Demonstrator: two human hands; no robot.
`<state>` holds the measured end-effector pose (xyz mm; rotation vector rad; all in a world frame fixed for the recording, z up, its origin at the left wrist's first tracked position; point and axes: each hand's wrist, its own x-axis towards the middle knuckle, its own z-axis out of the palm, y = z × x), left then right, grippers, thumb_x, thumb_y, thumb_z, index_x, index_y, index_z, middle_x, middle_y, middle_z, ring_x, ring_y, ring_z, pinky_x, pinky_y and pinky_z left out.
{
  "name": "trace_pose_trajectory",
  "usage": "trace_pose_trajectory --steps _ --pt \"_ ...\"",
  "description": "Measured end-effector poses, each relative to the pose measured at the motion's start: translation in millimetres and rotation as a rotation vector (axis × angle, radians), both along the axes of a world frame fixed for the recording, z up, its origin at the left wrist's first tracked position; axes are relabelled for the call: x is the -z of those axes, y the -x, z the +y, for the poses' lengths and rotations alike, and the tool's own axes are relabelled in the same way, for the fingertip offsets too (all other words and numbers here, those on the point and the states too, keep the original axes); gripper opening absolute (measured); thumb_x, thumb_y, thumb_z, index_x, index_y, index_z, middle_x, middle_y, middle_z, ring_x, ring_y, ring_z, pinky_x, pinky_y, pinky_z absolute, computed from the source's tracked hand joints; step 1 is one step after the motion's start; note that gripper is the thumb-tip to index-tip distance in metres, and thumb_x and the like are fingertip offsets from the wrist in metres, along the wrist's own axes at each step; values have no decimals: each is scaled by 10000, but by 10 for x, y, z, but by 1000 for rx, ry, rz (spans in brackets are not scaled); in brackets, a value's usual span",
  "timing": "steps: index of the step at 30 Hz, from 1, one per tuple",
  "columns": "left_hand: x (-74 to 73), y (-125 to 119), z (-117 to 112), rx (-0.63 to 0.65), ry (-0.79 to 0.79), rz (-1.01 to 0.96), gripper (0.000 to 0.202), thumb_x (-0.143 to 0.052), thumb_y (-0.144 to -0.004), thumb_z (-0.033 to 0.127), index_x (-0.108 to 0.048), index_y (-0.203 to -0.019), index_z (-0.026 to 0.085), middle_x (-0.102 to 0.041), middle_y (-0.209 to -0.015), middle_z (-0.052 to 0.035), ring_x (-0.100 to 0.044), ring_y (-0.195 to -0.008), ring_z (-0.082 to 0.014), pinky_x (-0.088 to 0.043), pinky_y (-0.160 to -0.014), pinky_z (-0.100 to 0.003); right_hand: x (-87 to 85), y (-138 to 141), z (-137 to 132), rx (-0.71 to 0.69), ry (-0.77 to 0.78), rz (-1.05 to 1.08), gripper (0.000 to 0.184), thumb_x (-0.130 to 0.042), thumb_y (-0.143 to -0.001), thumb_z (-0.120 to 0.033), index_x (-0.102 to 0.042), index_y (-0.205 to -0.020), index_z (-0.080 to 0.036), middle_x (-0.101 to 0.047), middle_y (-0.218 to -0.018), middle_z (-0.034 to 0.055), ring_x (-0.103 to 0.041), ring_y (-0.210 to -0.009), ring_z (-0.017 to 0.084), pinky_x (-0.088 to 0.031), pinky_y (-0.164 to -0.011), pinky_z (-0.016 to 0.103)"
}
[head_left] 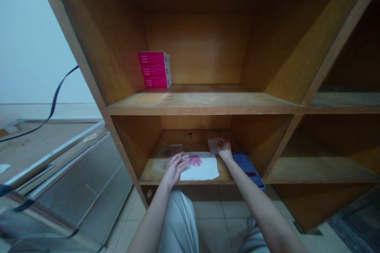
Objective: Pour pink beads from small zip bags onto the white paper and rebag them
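Two bare hands work low on a wooden shelf: the right hand pinches a thin square of clear plastic, likely light and floppy, best held by its edge; the open left hand lies just beside small round pink tablets, loose and apt to roll, on a sheet of white paper.

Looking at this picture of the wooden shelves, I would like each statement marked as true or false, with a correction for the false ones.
1. The pink tablets lie on the white paper. True.
2. The three pink boxes are on the lower shelf. False: they are stacked on the upper shelf.
3. The right hand touches a clear plastic piece. True.
4. The blue-cased device lies left of the paper. False: it lies to the right of the paper.
5. The left hand grips a pink box. False: it is open, beside the tablets.
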<state>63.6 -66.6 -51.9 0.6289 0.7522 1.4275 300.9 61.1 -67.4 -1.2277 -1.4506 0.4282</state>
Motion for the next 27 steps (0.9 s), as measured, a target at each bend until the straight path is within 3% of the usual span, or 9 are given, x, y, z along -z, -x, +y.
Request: trace_pose_trajectory --steps 3,8,14,21,24,27 --pt "-1 -1 2 -5 0 -5 225 -506 -779 163 -510 -999 115 -644 -949 -142 -641 -778 -179 -509 -730 -308 -110 85 -144 107 -127 -90 263 -431 -642 -121 -574 -860 -155 -556 -987 90 -432 -1049 227 -323 -920 410" --pt "9 3 14 -3 -1 -14 222 -509 -773 147 -515 -993 113 -646 -942 -136 -643 -757 -167 -503 -748 -318 -245 288 -506 62 -253 -120 320 -391 -708 -111 -541 -986 -165 -497 -1104 99 -426 -1062 208 -327 -916 393" --pt "25 3 27 -12 -16 -28 234 -521 -762 147 -517 -993 111 -649 -925 -135 -641 -751 -163 -502 -733 -307 -69 446 -831 -17 -277 -177 311 -353 -768 -129 -510 -1032 -181 -524 -1054 94 -442 -1042 203 -343 -894 405" --pt "66 -9 70 -57 -20 -2 167 -530 -729 115 -542 -895 103 -665 -789 -105 -637 -654 -147 -498 -683 -284 18 458 -823 -28 -263 -219 294 -345 -767 -129 -531 -988 -184 -552 -979 89 -480 -962 207 -381 -836 398" --pt "67 -30 106 -3 -33 104 148 -539 -714 134 -546 -860 107 -661 -752 -104 -630 -624 -157 -494 -640 -293 11 461 -828 -41 -257 -255 288 -350 -762 -124 -541 -970 -183 -560 -948 86 -488 -936 211 -388 -817 393" --pt "16 -17 183 110 -52 382 165 -560 -693 166 -567 -849 115 -659 -734 -105 -621 -611 -175 -482 -610 -306 15 466 -838 -49 -257 -270 286 -349 -760 -117 -548 -954 -184 -564 -926 82 -491 -923 211 -386 -812 387"
